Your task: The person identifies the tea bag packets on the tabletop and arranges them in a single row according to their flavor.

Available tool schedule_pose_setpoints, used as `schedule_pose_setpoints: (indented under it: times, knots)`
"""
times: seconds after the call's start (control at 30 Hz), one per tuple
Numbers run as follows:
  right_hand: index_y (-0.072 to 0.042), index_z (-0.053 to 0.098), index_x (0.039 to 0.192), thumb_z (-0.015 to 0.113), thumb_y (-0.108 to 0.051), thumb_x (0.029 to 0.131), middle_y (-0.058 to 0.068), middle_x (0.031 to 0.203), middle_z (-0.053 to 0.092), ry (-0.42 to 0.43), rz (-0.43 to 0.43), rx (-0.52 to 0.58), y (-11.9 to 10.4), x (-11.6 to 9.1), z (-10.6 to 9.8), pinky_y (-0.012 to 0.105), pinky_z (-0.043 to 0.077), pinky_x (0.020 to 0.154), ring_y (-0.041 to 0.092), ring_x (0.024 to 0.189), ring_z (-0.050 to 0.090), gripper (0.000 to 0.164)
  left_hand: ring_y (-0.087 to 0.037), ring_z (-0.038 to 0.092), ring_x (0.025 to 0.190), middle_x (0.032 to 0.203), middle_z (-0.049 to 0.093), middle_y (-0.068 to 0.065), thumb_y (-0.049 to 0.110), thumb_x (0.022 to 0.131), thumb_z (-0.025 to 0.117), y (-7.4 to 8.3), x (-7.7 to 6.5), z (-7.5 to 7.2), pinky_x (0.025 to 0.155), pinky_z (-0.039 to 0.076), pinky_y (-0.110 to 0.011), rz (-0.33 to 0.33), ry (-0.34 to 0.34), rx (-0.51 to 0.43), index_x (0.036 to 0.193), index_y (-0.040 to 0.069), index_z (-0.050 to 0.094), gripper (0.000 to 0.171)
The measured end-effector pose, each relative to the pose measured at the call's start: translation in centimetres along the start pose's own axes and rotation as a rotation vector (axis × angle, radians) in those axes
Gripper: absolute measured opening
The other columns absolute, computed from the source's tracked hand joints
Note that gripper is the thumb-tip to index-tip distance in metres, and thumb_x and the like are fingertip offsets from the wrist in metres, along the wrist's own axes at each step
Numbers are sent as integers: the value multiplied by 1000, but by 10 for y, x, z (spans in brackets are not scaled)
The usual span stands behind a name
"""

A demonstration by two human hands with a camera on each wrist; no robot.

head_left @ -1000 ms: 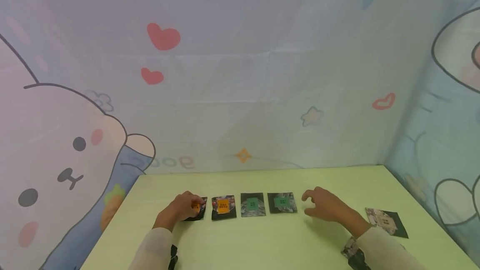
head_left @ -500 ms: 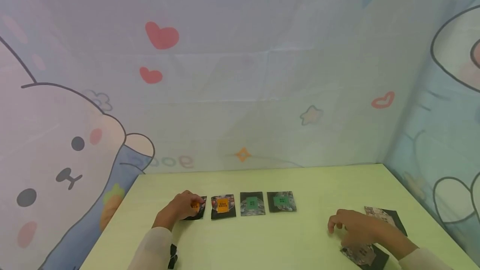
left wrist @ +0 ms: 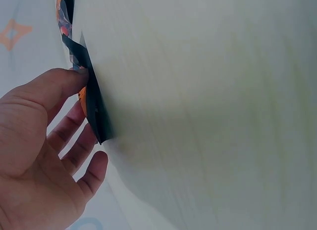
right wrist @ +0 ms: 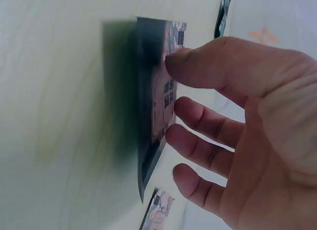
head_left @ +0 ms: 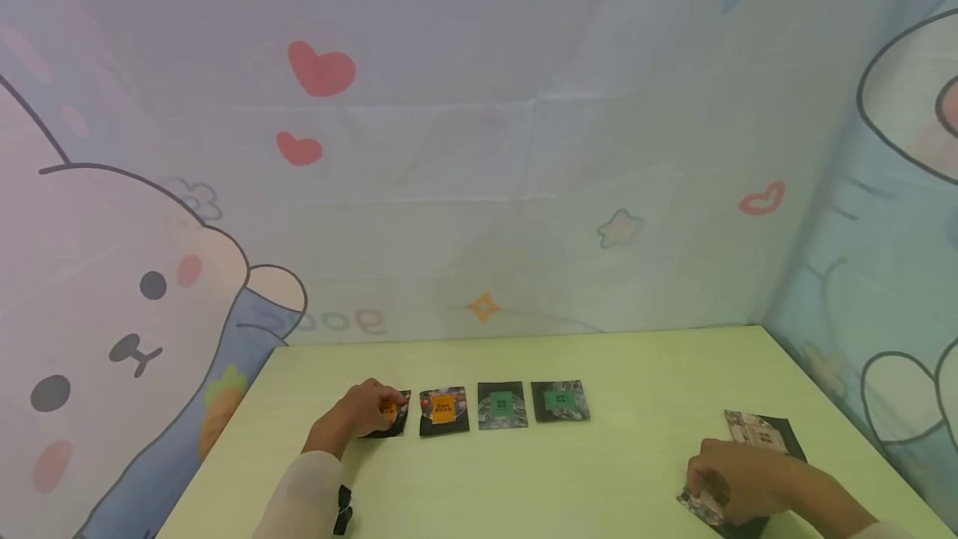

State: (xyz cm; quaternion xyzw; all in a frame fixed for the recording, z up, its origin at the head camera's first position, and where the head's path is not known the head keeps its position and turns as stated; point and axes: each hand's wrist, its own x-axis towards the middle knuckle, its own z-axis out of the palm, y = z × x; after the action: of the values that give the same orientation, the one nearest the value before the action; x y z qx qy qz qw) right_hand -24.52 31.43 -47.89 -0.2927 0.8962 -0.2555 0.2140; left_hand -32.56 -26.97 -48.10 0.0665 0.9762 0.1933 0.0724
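A small dark packet with an orange label (head_left: 389,411) lies at the left end of a row. My left hand (head_left: 362,408) grips it, with the thumb on the packet (left wrist: 85,88) and the other fingers along its printed face in the left wrist view. Toward the front right, my right hand (head_left: 737,477) is over a dark packet with a pinkish-beige label (right wrist: 163,103). In the right wrist view its thumb touches the printed face, and the other fingertips stand spread at the far side. That packet is partly hidden by this hand in the head view.
Along the row lie another orange-labelled packet (head_left: 444,411) and two green-labelled packets, one upright (head_left: 501,406) and one sideways (head_left: 560,401). A further beige-labelled packet (head_left: 763,432) is behind my right hand. A cartoon-printed backdrop (head_left: 479,148) rises behind the pale table (head_left: 524,481).
My right hand has moved from beside the row's right end toward the front right and down onto the beige-labelled packet. My left hand has stayed on its packet.
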Motion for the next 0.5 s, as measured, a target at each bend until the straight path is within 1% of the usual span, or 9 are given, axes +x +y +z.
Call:
schedule_pose_setpoints:
  times: [0.2, 0.33, 0.5]
  knots:
    - [-27, 62, 93, 73, 7, 75, -7, 92, 48, 32, -64, -40, 6, 3, 8, 20, 41, 60, -2, 73, 41, 40, -45, 53, 124, 129, 60, -14, 6, 87, 77, 0, 0, 1, 100, 48, -59, -1, 0, 3, 115, 22, 75, 32]
    - [-28, 62, 94, 77, 0, 78, -8, 93, 49, 64, -62, -42, 10, 4, 12, 20, 42, 60, -2, 74, 42, 35, -45, 52, 126, 130, 59, -14, 7, 87, 77, 0, 0, 1, 102, 48, -59, -2, -6, 7, 116, 23, 76, 32]
    - [-27, 65, 101, 77, -5, 80, -6, 95, 52, 113, -65, -24, 10, 8, 12, 21, 42, 60, -1, 75, 43, 32, -45, 53, 125, 130, 60, -14, 7, 87, 77, 1, 1, -1, 102, 48, -58, 10, -3, 12, 116, 21, 75, 33]
